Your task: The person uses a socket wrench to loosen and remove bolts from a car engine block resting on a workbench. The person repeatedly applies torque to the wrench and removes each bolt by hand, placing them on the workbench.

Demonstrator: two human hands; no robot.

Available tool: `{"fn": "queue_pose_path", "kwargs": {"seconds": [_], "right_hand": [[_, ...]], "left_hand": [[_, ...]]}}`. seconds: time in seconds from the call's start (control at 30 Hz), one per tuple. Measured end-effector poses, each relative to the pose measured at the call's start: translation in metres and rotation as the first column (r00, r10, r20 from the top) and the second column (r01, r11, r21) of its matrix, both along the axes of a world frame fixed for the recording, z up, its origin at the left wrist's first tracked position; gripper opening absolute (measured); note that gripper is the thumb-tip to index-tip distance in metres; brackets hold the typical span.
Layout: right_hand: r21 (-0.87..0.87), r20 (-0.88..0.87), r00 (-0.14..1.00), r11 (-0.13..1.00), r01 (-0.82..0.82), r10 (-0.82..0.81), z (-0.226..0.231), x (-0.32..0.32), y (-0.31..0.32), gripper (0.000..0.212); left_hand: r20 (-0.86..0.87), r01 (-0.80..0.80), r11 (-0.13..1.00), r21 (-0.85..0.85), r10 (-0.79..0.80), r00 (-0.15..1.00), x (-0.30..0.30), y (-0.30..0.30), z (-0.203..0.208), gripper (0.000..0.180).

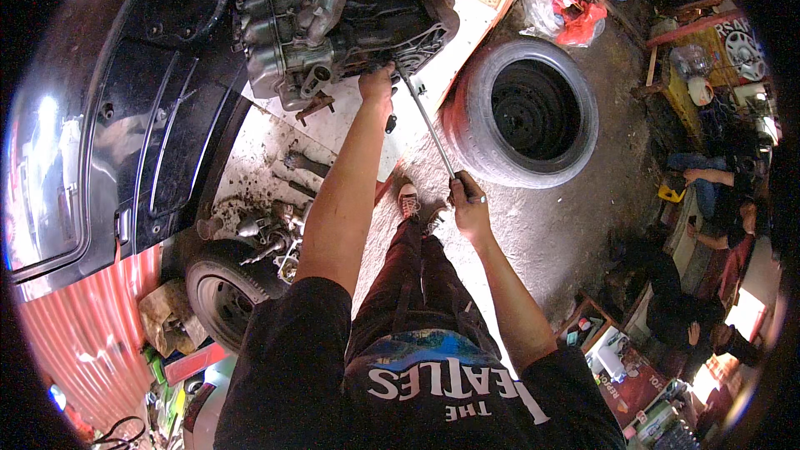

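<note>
A greasy metal car engine lies on a white board at the top, left of centre. My left hand is closed against its near side, right by the upper end of a long steel wrench bar. What the fingers grip is hidden; a dark piece hangs just below them. My right hand is wrapped round the lower end of the bar, which slants up and left to the engine. Whatever the bar's head sits on cannot be made out.
Stacked tyres stand right of the bar. A dark vehicle panel fills the left. Below the engine lie greasy metal parts and a wheel. People sit at the far right; a red-and-clear plastic bag lies above the tyres.
</note>
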State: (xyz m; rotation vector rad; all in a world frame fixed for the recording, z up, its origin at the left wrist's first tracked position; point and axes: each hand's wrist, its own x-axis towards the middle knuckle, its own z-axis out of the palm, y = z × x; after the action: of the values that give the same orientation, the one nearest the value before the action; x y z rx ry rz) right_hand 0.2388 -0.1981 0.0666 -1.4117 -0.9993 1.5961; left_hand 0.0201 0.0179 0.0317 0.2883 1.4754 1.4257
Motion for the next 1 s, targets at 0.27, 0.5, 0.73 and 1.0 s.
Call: {"fn": "queue_pose_path", "kwargs": {"seconds": [0.27, 0.5, 0.73, 1.0], "right_hand": [[0.198, 0.392, 0.918, 0.968, -0.152, 0.064, 0.021, -0.004, 0.000, 0.009], [0.224, 0.413, 0.910, 0.964, -0.144, 0.040, 0.024, -0.009, 0.000, 0.011], [0.084, 0.190, 0.980, 0.996, 0.037, -0.053, -0.012, -0.005, -0.006, 0.020], [-0.237, -0.303, 0.935, 0.965, 0.116, -0.187, -0.003, 0.000, 0.001, 0.018]], "left_hand": [[-0.034, 0.027, 1.000, -0.013, -0.028, 0.999, -0.002, 0.004, 0.002, 0.038], [-0.054, 0.042, 0.998, 0.048, -0.039, 0.998, -0.012, 0.007, -0.012, 0.040], [-0.102, 0.097, 0.994, -0.053, -0.102, 0.990, 0.000, 0.000, 0.014, 0.036], [-0.028, 0.080, 0.995, -0.060, -0.082, 0.996, -0.002, 0.005, 0.008, 0.042]]}}
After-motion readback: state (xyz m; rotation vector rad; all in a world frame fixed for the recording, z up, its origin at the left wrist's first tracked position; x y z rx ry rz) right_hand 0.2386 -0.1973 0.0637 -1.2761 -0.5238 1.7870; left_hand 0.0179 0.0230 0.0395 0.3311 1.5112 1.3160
